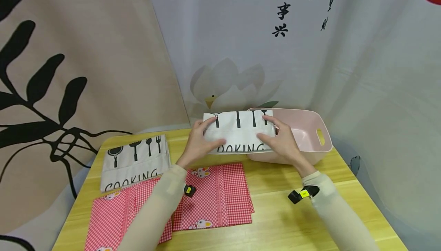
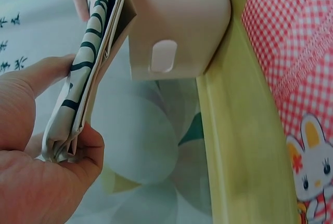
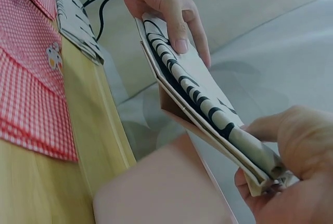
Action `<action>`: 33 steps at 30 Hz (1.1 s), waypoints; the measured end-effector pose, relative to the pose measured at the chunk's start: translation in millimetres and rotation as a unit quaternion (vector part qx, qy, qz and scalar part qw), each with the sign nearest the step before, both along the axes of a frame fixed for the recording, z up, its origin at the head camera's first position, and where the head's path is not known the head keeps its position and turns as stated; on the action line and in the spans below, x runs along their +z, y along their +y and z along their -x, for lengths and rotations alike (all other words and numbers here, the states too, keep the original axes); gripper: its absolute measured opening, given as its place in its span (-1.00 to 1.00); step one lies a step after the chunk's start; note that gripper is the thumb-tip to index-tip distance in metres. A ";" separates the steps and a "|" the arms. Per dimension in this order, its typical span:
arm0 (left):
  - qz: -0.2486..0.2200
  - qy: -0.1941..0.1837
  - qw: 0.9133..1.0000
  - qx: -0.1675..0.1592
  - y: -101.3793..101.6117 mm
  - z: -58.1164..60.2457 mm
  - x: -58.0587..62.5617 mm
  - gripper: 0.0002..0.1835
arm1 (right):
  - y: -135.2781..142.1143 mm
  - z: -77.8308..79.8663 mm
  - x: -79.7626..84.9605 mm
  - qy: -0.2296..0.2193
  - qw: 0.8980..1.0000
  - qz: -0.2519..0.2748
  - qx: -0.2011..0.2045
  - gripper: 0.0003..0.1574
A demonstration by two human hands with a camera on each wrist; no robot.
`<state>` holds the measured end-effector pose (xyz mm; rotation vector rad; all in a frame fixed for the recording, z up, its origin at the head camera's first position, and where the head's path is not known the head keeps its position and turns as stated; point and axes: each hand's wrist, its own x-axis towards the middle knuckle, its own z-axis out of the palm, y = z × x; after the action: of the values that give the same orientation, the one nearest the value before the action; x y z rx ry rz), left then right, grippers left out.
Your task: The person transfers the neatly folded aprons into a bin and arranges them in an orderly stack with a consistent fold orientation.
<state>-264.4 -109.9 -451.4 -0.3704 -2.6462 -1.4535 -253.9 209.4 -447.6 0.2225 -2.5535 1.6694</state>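
Observation:
Both hands hold a folded white cloth (image 1: 239, 132) above the table's back edge, partly in front of a pink plastic bin (image 1: 306, 123). It is printed with black kitchen utensils and lettering. My left hand (image 1: 200, 140) grips its left end, and my right hand (image 1: 284, 140) grips its right end. In the left wrist view, the left thumb and fingers pinch the stacked layers of the cloth (image 2: 86, 78). Fingers of the right hand (image 3: 307, 161) curl under the other end in the right wrist view. The bin's floor is mostly hidden.
A similar folded white cloth (image 1: 138, 161) lies at the table's back left. Two folded red-checked cloths with rabbit prints, one nearer the middle (image 1: 213, 197) and one at the front left (image 1: 115, 216), lie on the wooden table (image 1: 286, 220). A printed curtain (image 1: 241, 33) hangs behind.

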 end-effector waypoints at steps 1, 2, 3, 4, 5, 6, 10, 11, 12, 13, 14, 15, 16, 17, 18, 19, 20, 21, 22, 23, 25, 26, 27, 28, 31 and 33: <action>0.002 0.001 1.000 -0.002 2.8 0.7 -0.8 -0.04 | 3.3 -0.7 0.0 0.001 1.000 -0.002 -0.002 -0.08; 0.002 0.001 1.000 -0.005 5.5 1.2 -1.1 -0.04 | 6.6 -1.2 -0.1 0.000 1.000 -0.003 -0.003 -0.08; 0.003 0.002 1.000 -0.008 8.4 1.6 -1.0 -0.04 | 9.9 -1.8 0.0 0.000 1.000 -0.004 -0.005 -0.08; 0.003 0.002 1.000 -0.012 11.2 2.1 -1.0 -0.05 | 13.1 -2.9 0.4 -0.002 1.000 -0.004 -0.006 -0.07; 0.004 0.001 1.000 -0.015 14.0 2.5 -1.0 -0.05 | 16.3 -3.6 0.7 -0.005 1.000 -0.001 -0.007 -0.06; 0.004 0.001 1.000 -0.018 16.6 3.1 -1.1 -0.06 | 19.4 -4.5 1.1 -0.007 1.000 0.001 -0.008 -0.06; 0.007 0.001 1.000 -0.029 26.7 5.8 -0.8 -0.06 | 30.4 -8.2 3.5 -0.015 1.000 0.003 -0.014 -0.04; 0.007 0.001 0.999 -0.031 29.1 6.7 -0.9 -0.06 | 33.1 -8.7 3.6 -0.015 1.000 -0.003 -0.018 -0.04; 0.006 0.001 0.999 -0.034 31.6 7.6 -0.8 -0.06 | 35.6 -9.6 3.9 -0.015 1.000 -0.007 -0.021 -0.04; 0.007 0.002 0.999 -0.036 34.2 8.5 -0.6 -0.05 | 38.2 -10.3 4.1 -0.013 1.000 -0.013 -0.024 -0.04; 0.006 0.002 0.999 -0.039 36.8 9.4 -0.3 -0.06 | 40.8 -10.9 4.0 -0.011 0.999 -0.018 -0.028 -0.03; 0.007 0.002 0.999 -0.042 39.5 10.3 0.1 -0.06 | 43.4 -11.3 4.0 -0.011 0.999 -0.022 -0.031 -0.03; 0.008 0.002 0.999 -0.045 42.1 11.1 0.7 -0.06 | 46.1 -11.3 3.7 -0.009 0.999 -0.026 -0.033 -0.03; 0.008 0.002 0.999 -0.047 44.8 12.2 1.0 -0.06 | 48.9 -11.7 4.0 -0.010 0.999 -0.027 -0.035 -0.03; 0.009 0.002 0.999 -0.050 47.5 12.9 1.7 -0.06 | 51.6 -12.2 4.4 -0.011 0.999 -0.028 -0.039 -0.03; 0.010 0.000 0.999 -0.052 50.2 13.7 2.1 -0.06 | 54.1 -12.5 4.8 -0.012 0.999 -0.029 -0.042 -0.03; 0.010 -0.002 0.998 -0.054 52.9 14.5 2.7 -0.06 | 56.5 -12.8 5.3 -0.013 0.998 -0.030 -0.044 -0.03; 0.010 -0.004 0.998 -0.056 55.6 15.4 3.3 -0.06 | 59.1 -13.2 5.9 -0.014 0.998 -0.032 -0.048 -0.03; 0.009 -0.006 0.998 -0.058 58.4 16.2 3.9 -0.06 | 61.7 -13.7 6.5 -0.014 0.998 -0.033 -0.052 -0.03; 0.009 -0.007 0.998 -0.060 61.5 17.3 4.5 -0.07 | 64.1 -14.3 7.5 -0.016 0.998 -0.034 -0.055 -0.04; 0.009 -0.008 0.998 -0.065 67.8 19.6 5.9 -0.07 | 69.2 -14.7 8.4 -0.015 0.997 -0.038 -0.060 -0.04; 0.010 -0.008 0.998 -0.067 71.0 21.0 6.3 -0.07 | 71.8 -14.7 8.7 -0.016 0.997 -0.040 -0.063 -0.04; 0.012 -0.007 0.997 -0.069 74.3 22.6 6.6 -0.07 | 74.4 -14.7 8.8 -0.015 0.997 -0.042 -0.066 -0.04; 0.014 -0.007 0.997 -0.071 77.7 24.2 6.9 -0.07 | 76.9 -14.6 9.0 -0.016 0.997 -0.041 -0.069 -0.04; 0.020 -0.009 0.997 -0.076 87.4 28.5 7.8 -0.08 | 84.4 -14.0 8.8 -0.017 0.996 -0.043 -0.076 -0.04; 0.023 -0.009 0.996 -0.080 93.6 31.7 7.5 -0.08 | 89.3 -14.1 8.9 -0.017 0.996 -0.043 -0.078 -0.04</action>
<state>-296.2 -16.3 -444.0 -0.5898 -2.7235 -1.4471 -239.8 298.7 -438.7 0.0012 -2.5936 1.5243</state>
